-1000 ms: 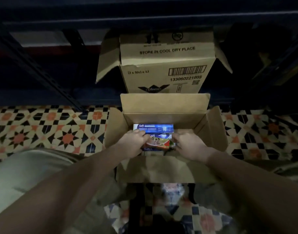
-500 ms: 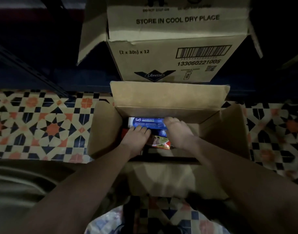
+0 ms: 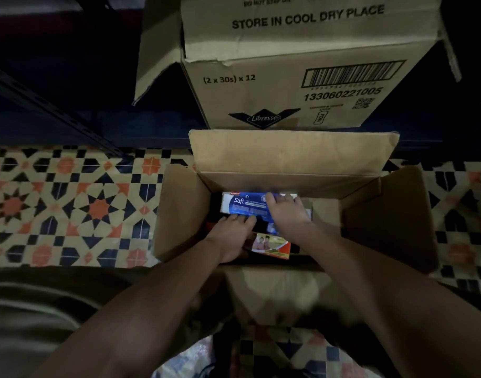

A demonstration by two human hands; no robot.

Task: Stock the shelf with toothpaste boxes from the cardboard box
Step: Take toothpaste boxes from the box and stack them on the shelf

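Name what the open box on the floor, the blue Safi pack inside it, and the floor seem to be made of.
Open box: plain brown corrugated cardboard, matt, with creased flaps.
Blue Safi pack: probably thin printed card with a slight gloss, since it catches light.
Floor: apparently smooth patterned tile with repeating star motifs, though a printed sheet is possible.

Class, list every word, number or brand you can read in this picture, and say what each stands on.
"STORE IN COOL DRY PLACE": rear carton, top flap.
"(2 x 30s) x 12": rear carton, front.
"13306022 1005", under the barcode: rear carton.
"Libresse": rear carton, logo.
"Safi": blue toothpaste box.
Too blurred: the flap's top line, small print on both.
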